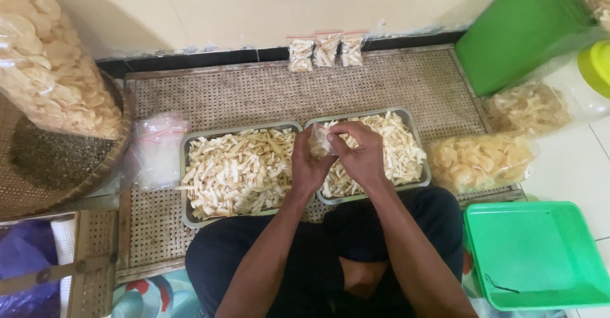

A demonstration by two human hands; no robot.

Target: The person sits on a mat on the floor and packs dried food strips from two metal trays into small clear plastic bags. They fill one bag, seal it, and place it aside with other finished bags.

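Left hand (307, 165) and right hand (359, 156) meet above gap between two metal trays, both pinched shut on small clear bag (319, 141) part-filled with pale chips. Left tray (190, 141) and right tray (416, 127) heaped with chip strips on woven mat (254, 92). Three filled packets (326, 50) lean against wall. Green tub (540, 254) at right

Two bare forearms seen from above, no sleeves shown to frame edge; left hand (309, 165) and right hand (362, 159) bare, no gloves, rings or watch made out; lean build noted, tendons and knuckles marked; legs covered by dark, near-black trousers (305, 254), cloth plain, faint folds seen at knees; feet hidden; no markings seen on clothing.
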